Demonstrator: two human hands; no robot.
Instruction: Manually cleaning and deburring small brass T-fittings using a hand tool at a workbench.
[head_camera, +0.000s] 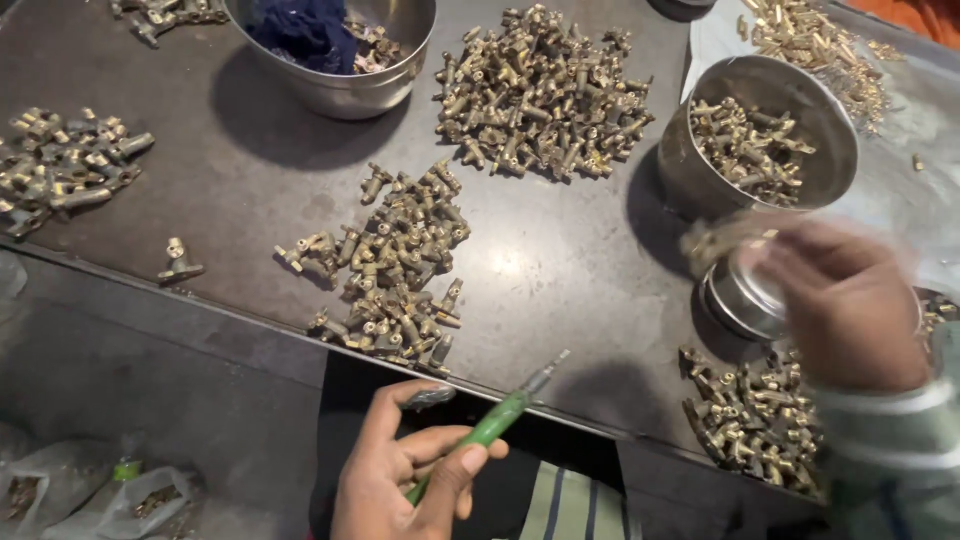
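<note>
My left hand (405, 475) holds a green-handled tool (497, 421) by its handle, its metal tip pointing up and right over the table's front edge. Just above it lies a pile of small brass fittings (392, 270). My right hand (845, 305) is blurred with motion at the right, above a small round steel tin (738, 298). Blurred brass shows at its fingertips; whether it grips a piece I cannot tell. A steel bowl of brass fittings (757, 140) stands just behind that hand.
A dark table (560, 260) carries more brass piles: a large one (540, 95) at the back, one at far left (62, 165), one at front right (752, 420). A steel bowl with blue cloth (335, 45) stands at the back. Plastic bags (95, 495) lie lower left.
</note>
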